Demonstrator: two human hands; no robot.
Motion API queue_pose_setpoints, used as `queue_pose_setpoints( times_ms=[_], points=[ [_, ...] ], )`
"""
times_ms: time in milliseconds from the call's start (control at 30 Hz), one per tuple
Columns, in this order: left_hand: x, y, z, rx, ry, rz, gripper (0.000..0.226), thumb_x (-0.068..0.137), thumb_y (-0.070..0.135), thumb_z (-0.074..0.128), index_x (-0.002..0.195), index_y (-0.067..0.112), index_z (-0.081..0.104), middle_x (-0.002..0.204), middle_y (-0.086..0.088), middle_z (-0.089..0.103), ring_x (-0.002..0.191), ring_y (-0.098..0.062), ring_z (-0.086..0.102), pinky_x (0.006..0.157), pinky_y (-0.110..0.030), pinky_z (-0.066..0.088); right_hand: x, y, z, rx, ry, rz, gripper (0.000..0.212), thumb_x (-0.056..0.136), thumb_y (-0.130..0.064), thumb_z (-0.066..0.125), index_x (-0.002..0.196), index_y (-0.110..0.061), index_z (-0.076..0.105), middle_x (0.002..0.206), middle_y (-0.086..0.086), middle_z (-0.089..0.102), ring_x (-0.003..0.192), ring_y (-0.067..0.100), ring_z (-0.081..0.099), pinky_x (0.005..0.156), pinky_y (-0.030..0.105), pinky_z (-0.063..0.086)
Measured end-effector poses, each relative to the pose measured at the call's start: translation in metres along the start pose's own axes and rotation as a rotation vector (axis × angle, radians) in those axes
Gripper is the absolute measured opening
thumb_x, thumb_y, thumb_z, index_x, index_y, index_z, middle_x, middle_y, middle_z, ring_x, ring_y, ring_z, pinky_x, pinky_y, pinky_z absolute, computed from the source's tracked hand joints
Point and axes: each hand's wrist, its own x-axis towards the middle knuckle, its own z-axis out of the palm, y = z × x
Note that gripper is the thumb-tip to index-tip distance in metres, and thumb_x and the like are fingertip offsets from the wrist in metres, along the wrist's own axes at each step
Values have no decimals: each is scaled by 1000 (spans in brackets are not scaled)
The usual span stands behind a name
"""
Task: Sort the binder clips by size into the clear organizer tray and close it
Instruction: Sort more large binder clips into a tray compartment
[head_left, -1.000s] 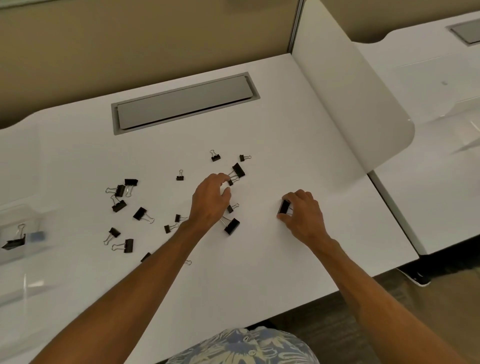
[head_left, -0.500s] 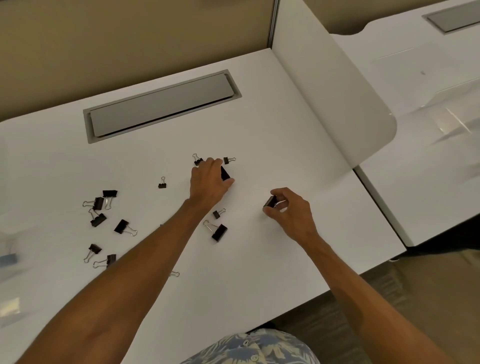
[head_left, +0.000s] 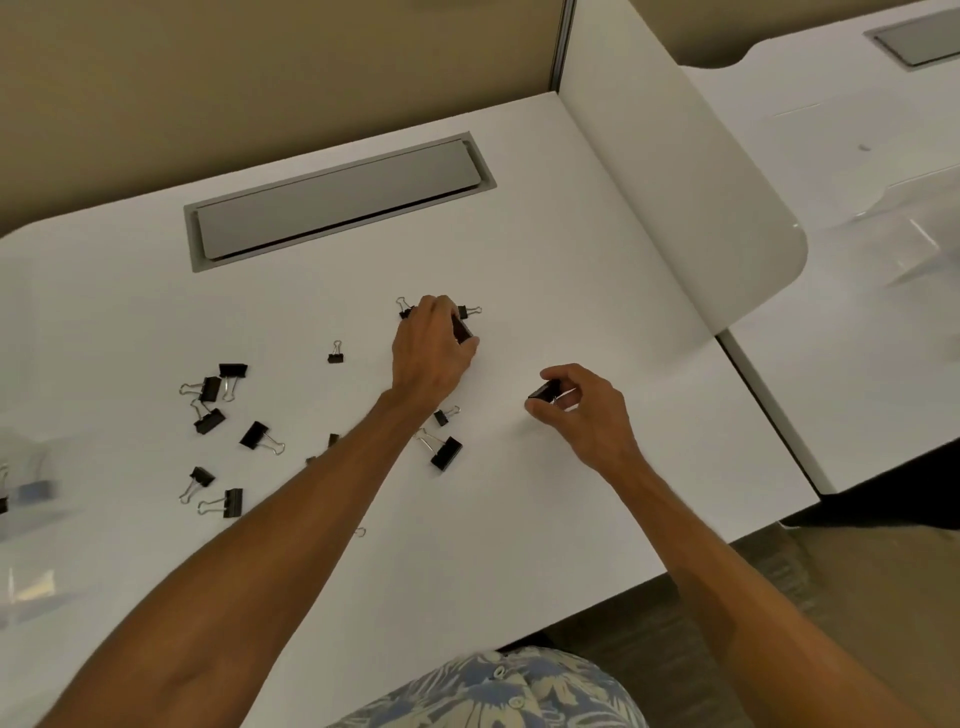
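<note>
Risk: dropped clips, one per fist | left hand pinching large clip | right hand pinching second clip | counter

Desk: you face a white top with a grey cable hatch set in near the back.
Wall: tan panel behind it.
Divider: white, rounded, on your right.
Neighbour desk: white, beyond the divider.
Floor: grey-brown carpet.
</note>
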Motion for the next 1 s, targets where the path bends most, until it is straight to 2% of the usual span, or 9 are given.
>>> queue_pose_setpoints(
  times_ms=[167, 267, 300, 400, 533, 600, 733, 833, 1000],
  points=[
    [-37, -2, -36, -367, 58, -191, 42, 78, 31, 78, 108, 21, 50, 96, 4, 64, 78, -11, 65, 68, -35, 58, 4, -13, 13, 54, -52, 10, 29, 76, -30, 85, 97, -21, 68, 89, -3, 71, 67, 15, 64, 62, 22, 53],
    [-64, -15, -53, -489, 59, -298, 43, 82, 27, 76, 116, 16, 53, 104, 1, 61, 72, -6, 63, 58, -14, 52, 0, -26, 28, 103, -97, 2, 27, 77, -27, 85, 91, -15, 66, 85, 3, 71, 61, 15, 64, 55, 22, 52],
    [-72, -21, -58, -512, 58, -322, 39, 83, 27, 76, 114, 15, 56, 105, 0, 62, 71, -8, 64, 58, -13, 52, -2, -30, 33, 105, -107, -6, 27, 77, -28, 85, 89, -15, 65, 82, 3, 71, 60, 14, 64, 54, 23, 53],
    [-97, -41, -72, -607, 66, -395, 26, 80, 25, 80, 98, 13, 66, 95, -4, 69, 66, -17, 70, 59, -21, 57, -8, -43, 53, 101, -131, -31, 25, 75, -29, 86, 85, -15, 67, 79, -4, 72, 64, 7, 65, 60, 20, 53],
    [-127, -71, -95, -627, 138, -484, 21, 74, 26, 85, 87, 14, 73, 75, -1, 72, 58, -9, 67, 59, -21, 57, -21, -62, 85, 79, -186, -58, 20, 77, -28, 83, 82, -16, 68, 75, -5, 74, 65, 2, 65, 63, 16, 48],
    [-142, -84, -109, -660, 186, -509, 18, 76, 21, 83, 88, 10, 75, 75, -5, 73, 55, -8, 66, 57, -18, 54, -28, -71, 101, 76, -211, -68, 19, 78, -30, 82, 82, -18, 69, 74, -3, 74, 68, 6, 66, 65, 20, 49],
    [-174, -116, -135, -730, 260, -548, 17, 85, 16, 74, 97, 5, 74, 85, -13, 73, 64, -21, 73, 64, -24, 60, -48, -91, 137, 93, -292, -116, 13, 83, -27, 77, 89, -18, 70, 73, -3, 75, 74, 11, 72, 75, 27, 54],
    [-202, -141, -154, -779, 311, -582, 13, 91, 14, 66, 98, 3, 70, 87, -14, 72, 69, -24, 74, 72, -33, 62, -72, -105, 165, 125, -352, -144, 10, 88, -24, 72, 97, -18, 72, 75, 0, 76, 72, 11, 72, 70, 25, 51],
    [-254, -184, -186, -803, 380, -645, 11, 95, 15, 59, 98, 6, 64, 87, -10, 74, 69, -22, 75, 70, -33, 62, -121, -121, 216, 171, -412, -118, 7, 92, -17, 66, 95, -17, 73, 79, 6, 75, 66, 12, 66, 58, 26, 49]
  ],
)
